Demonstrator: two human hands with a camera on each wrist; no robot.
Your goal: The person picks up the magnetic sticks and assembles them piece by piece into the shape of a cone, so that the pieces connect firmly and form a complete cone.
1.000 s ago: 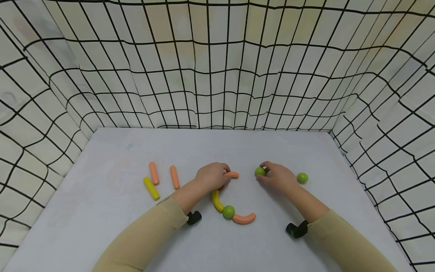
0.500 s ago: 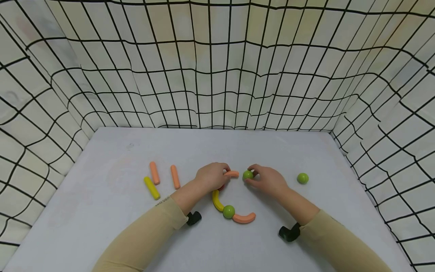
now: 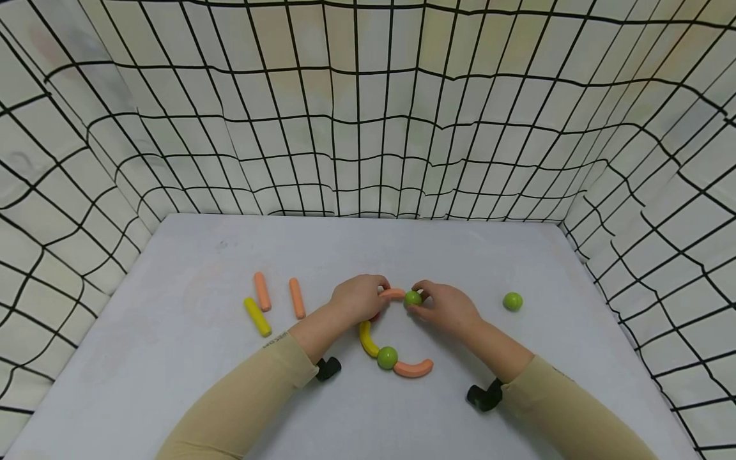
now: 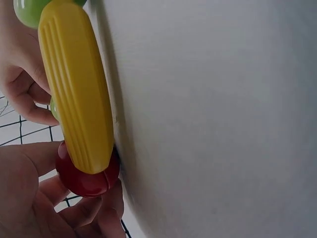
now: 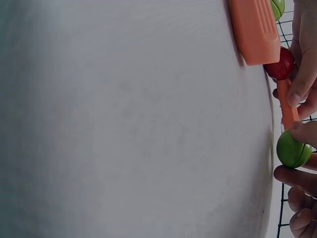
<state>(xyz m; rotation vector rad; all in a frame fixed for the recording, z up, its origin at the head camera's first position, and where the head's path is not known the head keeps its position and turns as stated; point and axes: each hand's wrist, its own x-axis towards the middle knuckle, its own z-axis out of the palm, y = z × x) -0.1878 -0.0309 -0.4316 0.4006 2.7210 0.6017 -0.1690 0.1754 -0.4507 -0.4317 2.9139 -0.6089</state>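
Note:
My left hand (image 3: 358, 299) holds the red ball (image 4: 85, 182), which the head view mostly hides; its fingers also reach onto a curved orange stick (image 3: 393, 294). My right hand (image 3: 450, 309) pinches a green ball (image 3: 412, 299) between thumb and fingers, right at the free end of that stick. A curved yellow stick (image 3: 368, 340) runs from the red ball toward me to a second green ball (image 3: 388, 358). Another curved orange stick (image 3: 414, 369) extends rightward from there. Together the pieces form an arc open on the right.
On the left of the white table (image 3: 190, 383) lie two straight orange sticks (image 3: 262, 292) (image 3: 296, 298) and a straight yellow stick (image 3: 257, 317). A loose green ball (image 3: 513, 301) sits at the right. Black netting (image 3: 356, 121) rises along the back and sides.
My right hand has moved left with the green ball, bringing it up to the end of the curved orange stick. The left hand has stayed in place.

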